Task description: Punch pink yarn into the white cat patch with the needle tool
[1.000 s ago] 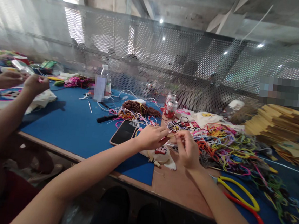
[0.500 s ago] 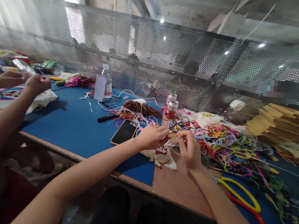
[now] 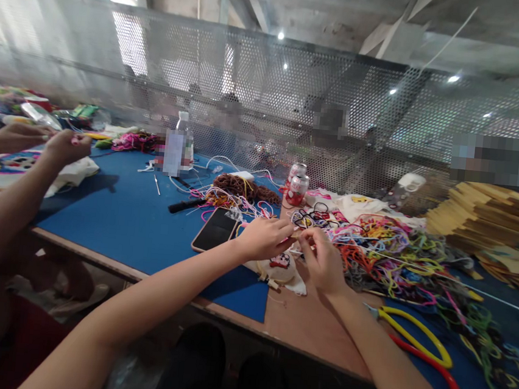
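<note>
My left hand [image 3: 267, 239] is closed in a pinch above the table, just past the phone; what its fingertips hold is too small to make out. Right beside it, the thumb and forefinger of my right hand [image 3: 323, 265] pinch a pale thread [image 3: 386, 254], which stretches off to the right over the yarn. The fingertips of both hands nearly meet. Below them lies a small embroidery hoop [image 3: 279, 274] with white cloth and a red, pink and black motif, partly covered by my left hand.
A phone [image 3: 215, 232], brown yarn [image 3: 241, 191] and two cans [image 3: 297, 189] lie or stand beyond my hands. Tangled yarn [image 3: 383, 249], scissors [image 3: 418, 335] with yellow and red handles and stacked brown packets [image 3: 482, 219] are at right. Another person's hands [image 3: 66, 145] work at left.
My right hand has moved left, closer to my left hand, drawing the thread's near end along. My left hand stays about where it was.
</note>
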`<state>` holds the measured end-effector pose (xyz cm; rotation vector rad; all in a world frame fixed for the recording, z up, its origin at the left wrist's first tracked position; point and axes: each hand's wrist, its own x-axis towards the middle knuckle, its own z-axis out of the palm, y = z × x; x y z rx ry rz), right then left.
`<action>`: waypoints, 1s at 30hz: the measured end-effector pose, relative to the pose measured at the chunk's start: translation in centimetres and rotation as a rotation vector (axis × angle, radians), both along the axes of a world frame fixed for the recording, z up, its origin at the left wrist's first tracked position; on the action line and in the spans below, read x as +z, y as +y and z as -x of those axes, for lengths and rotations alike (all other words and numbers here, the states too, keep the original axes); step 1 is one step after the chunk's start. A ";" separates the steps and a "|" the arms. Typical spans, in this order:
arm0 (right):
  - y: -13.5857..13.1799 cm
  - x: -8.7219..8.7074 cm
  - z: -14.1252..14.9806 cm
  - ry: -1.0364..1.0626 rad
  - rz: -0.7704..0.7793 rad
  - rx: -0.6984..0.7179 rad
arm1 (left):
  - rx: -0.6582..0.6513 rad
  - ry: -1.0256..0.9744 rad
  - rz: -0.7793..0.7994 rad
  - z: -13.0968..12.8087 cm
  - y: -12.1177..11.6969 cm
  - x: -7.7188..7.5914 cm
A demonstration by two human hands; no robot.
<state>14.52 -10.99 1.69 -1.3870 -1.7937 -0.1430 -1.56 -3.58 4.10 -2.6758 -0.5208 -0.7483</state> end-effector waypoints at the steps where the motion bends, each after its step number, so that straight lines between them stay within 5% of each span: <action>1: 0.0 0.0 0.0 0.001 -0.003 0.001 | 0.001 0.001 0.000 0.0 0.0 0.0; 30: -0.3 0.4 -0.2 0.074 -0.084 0.044 | 0.002 -0.026 -0.005 0.0 0.1 -0.2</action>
